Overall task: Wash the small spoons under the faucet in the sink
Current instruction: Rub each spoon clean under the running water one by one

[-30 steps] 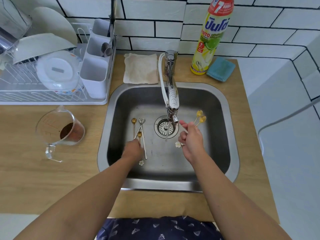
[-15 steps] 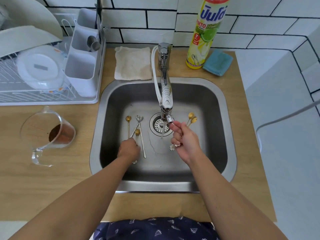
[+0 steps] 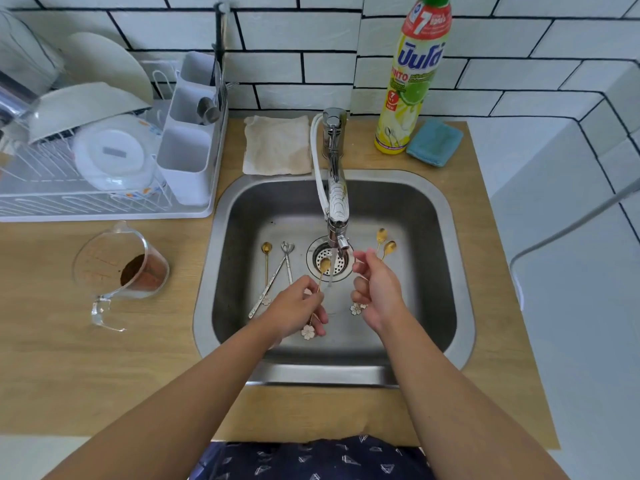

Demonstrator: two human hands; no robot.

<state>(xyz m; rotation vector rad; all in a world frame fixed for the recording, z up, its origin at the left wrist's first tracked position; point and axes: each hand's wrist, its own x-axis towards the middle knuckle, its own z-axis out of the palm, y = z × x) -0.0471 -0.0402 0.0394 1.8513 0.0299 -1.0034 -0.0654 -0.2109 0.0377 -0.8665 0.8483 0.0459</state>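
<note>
Under the faucet (image 3: 335, 202), left hand (image 3: 294, 310) pinches a gold spoon (image 3: 323, 268) — right hand (image 3: 379, 289) grips two spoons (image 3: 385, 242), handles mostly hidden.

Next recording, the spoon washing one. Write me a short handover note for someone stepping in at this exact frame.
Left hand holds one gold spoon by its stem, bowl in the stream from the faucet.
Right hand holds two gold spoons, bowls up, just right of the stream.
Three more spoons lie on the sink floor, left of the drain.
Done: water running, rinsing begun.
Left: finish the held ones, then those three. Which are already clean, I cannot tell.
</note>
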